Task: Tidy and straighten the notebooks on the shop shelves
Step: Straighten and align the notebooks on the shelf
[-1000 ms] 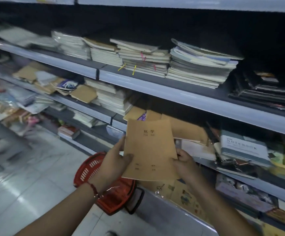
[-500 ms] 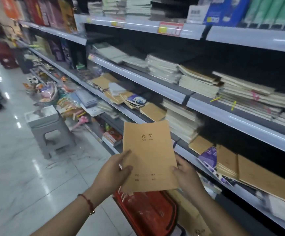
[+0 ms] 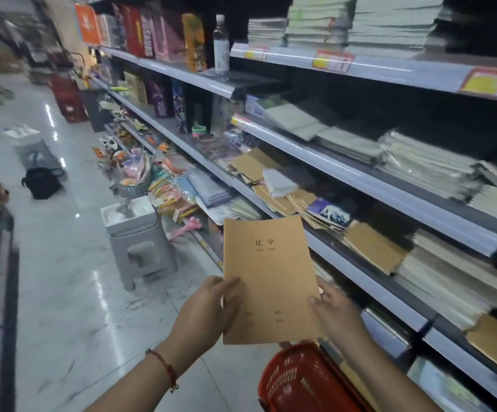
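Note:
I hold a thin brown kraft-paper notebook (image 3: 269,275) upright in front of me, its cover with printed characters facing me. My left hand (image 3: 208,315) grips its lower left edge, thumb on the cover. My right hand (image 3: 335,315) grips its lower right edge. To the right run grey shop shelves (image 3: 369,179) with stacks of notebooks. A messy fan of brown notebooks (image 3: 271,185) lies on the middle shelf beyond the held one. More brown notebooks (image 3: 373,246) lie flat further right, beside tall pale stacks (image 3: 449,278).
A red plastic shopping basket (image 3: 303,382) sits on the floor below my hands. A grey plastic stool (image 3: 138,242) stands in the aisle by the lower shelf. A black bag (image 3: 42,182) lies on the tiled floor further off. Toys and stationery crowd the lower shelves.
My view has swung left and up along the aisle, so more of the shelves and floor shows. Both hands keep the same hold on the brown notebook.

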`<state>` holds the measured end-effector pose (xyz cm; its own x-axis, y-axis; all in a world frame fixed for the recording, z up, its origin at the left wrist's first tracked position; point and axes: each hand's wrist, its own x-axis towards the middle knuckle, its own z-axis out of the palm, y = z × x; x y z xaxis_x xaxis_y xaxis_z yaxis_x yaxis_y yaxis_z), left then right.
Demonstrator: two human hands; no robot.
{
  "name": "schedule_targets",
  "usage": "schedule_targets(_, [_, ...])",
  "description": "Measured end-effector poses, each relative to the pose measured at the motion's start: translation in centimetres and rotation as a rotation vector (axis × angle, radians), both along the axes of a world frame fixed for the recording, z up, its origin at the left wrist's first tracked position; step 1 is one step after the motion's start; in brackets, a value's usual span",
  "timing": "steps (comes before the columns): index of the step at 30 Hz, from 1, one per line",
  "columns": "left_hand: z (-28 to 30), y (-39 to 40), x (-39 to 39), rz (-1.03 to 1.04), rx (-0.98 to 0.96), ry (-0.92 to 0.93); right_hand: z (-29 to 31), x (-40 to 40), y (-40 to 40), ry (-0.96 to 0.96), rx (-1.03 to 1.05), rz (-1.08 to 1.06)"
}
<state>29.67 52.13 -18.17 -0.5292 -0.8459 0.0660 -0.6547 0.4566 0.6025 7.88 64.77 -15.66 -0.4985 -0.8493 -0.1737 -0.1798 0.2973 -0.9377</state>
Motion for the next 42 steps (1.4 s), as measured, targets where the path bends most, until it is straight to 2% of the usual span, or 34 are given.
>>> schedule_targets(12, [-1.8, -22.5, -5.7, -0.043, 0.012, -0.041, -3.8, -6.4, -23.2, -0.098, 0.024, -0.031])
schedule_targets(21, [-2.2, -38.2, -6.3, -0.11, 0.032, -0.066, -4.8, -7.9, -38.6, -0.183, 0.067, -0.06])
schedule_targets(25, [-3.7, -45.5, -7.2, -0.199, 0.029, -0.066, -5.5, -7.7, -44.1, -0.251, 0.059, -0.164])
schedule_targets(31, [-4.9, -57.2, -9.0, -0.468, 0.046, -0.052, -6.3, -6.1, -51.3, -0.296, 0.051, -0.396])
schedule_targets(38, [-4.0, -65.9, -12.7, -0.722, 0.114, 0.027, -6.3, -5.4, -56.9, -0.325, -0.016, -0.639])
schedule_targets(42, [-3.3, -68.2, -15.2, -0.806, 0.1, -0.113, -6.5, -6.4, -58.9, -0.459, -0.025, -0.812])
